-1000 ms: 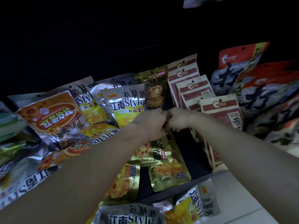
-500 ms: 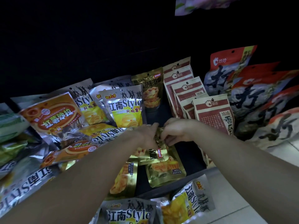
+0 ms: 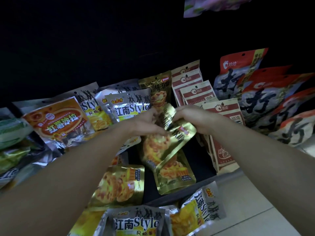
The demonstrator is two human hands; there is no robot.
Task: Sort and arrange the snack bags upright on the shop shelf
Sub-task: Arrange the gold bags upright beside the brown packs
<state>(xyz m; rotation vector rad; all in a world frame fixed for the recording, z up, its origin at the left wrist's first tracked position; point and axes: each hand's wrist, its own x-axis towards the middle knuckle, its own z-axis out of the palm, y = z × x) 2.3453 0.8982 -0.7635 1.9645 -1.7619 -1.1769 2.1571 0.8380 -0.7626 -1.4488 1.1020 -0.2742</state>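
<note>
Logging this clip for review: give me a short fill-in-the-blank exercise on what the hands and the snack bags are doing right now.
1. Both hands, the left hand and the right hand, grip a ____-coloured snack bag.
2. That bag is held ____, not upright.
3. The red and cream bags stand on the ____ side of the held bag.
4. The orange bag stands on the ____ side of the shelf.

Missing words: gold; tilted; right; left

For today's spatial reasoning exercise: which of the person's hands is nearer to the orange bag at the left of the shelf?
Left. The left hand is apart from the orange bag, to its right; the right hand is farther right, both gripping a gold bag.
</note>
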